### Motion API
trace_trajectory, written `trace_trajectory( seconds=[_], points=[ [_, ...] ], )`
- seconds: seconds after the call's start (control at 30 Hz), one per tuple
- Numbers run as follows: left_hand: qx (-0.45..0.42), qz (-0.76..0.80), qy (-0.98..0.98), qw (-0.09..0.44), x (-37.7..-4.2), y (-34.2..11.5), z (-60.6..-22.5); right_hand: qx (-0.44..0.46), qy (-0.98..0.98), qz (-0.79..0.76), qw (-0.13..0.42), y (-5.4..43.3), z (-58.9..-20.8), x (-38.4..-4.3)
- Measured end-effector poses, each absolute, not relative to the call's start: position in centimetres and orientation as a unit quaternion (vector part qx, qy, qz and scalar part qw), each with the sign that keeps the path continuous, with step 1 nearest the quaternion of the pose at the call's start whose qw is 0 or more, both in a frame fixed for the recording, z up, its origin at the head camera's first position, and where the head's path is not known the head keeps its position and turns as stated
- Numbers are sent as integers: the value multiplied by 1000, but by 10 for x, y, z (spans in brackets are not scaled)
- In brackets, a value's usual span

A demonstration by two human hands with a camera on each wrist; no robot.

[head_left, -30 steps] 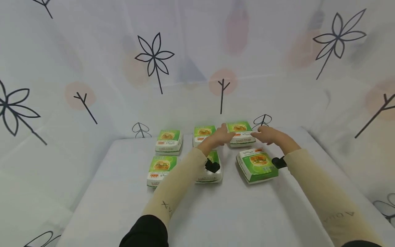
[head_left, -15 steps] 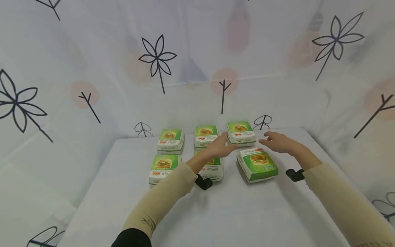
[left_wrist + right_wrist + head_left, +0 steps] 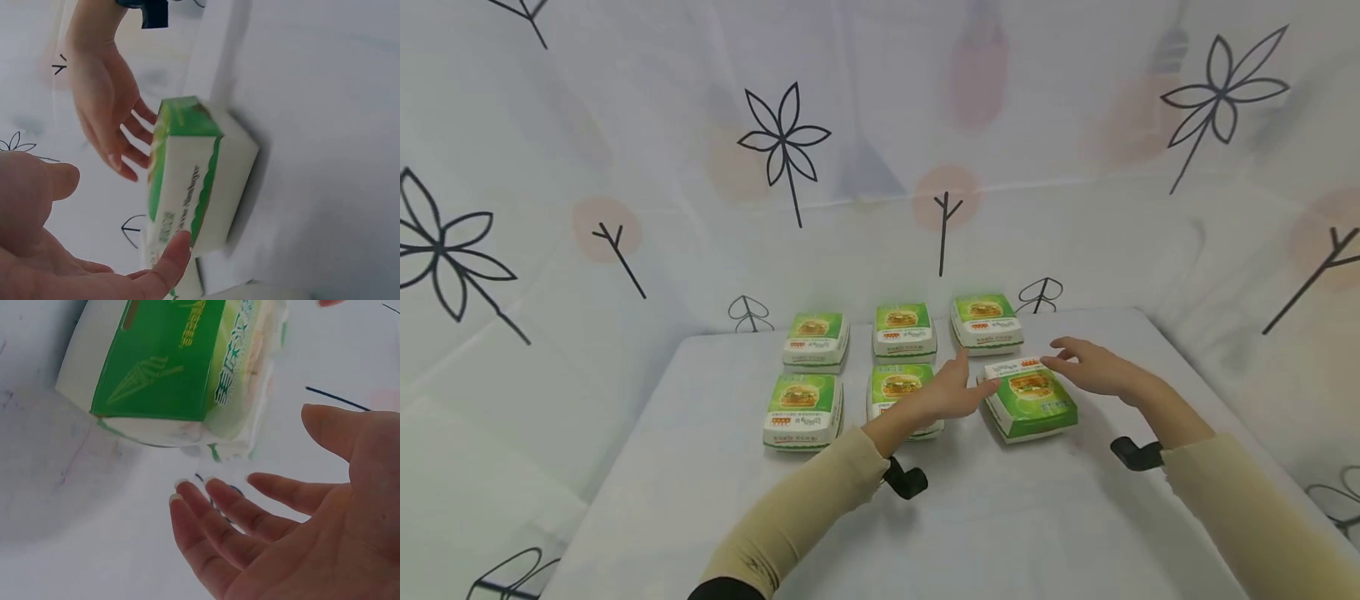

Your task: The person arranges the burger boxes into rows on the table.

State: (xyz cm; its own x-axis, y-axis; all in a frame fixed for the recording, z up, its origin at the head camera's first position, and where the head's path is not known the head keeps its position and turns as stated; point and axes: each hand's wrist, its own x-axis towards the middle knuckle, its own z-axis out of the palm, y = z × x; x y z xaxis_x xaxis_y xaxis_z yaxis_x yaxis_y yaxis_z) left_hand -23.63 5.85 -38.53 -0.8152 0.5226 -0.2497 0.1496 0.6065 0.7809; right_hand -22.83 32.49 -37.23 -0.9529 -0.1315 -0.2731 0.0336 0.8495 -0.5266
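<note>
A green-and-white burger box (image 3: 1033, 407) lies at the front right, turned askew to the others. My left hand (image 3: 951, 393) is at its left side, fingers extended and thumb apart. To its right hovers my right hand (image 3: 1093, 367), fingers loosely bent. In the left wrist view, the box (image 3: 187, 181) stands between both hands, one left fingertip overlapping its side; contact cannot be told. The right wrist view shows my right palm (image 3: 300, 544) turned toward the box (image 3: 162, 362), with a gap between them.
Similar burger boxes stand in two rows: back left (image 3: 816, 342), back middle (image 3: 904, 331), back right (image 3: 987, 323), front left (image 3: 803, 410) and front middle (image 3: 895, 383), which my left hand partly covers. Behind the white table (image 3: 700, 517) hangs a patterned cloth (image 3: 865, 242).
Both hands have come away from the back right box toward me, and are now on either side of the askew front right box. The boxes stay in place.
</note>
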Motion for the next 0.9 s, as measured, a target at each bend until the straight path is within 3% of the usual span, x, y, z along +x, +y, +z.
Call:
trace_trajectory(
  seconds=[0.53, 0.9],
  points=[
    [171, 444, 843, 251, -214, 81, -431, -7, 917, -345, 200, 325, -402, -214],
    [138, 545, 786, 259, -214, 87, -441, -6, 909, -369, 194, 326, -407, -208]
  ],
)
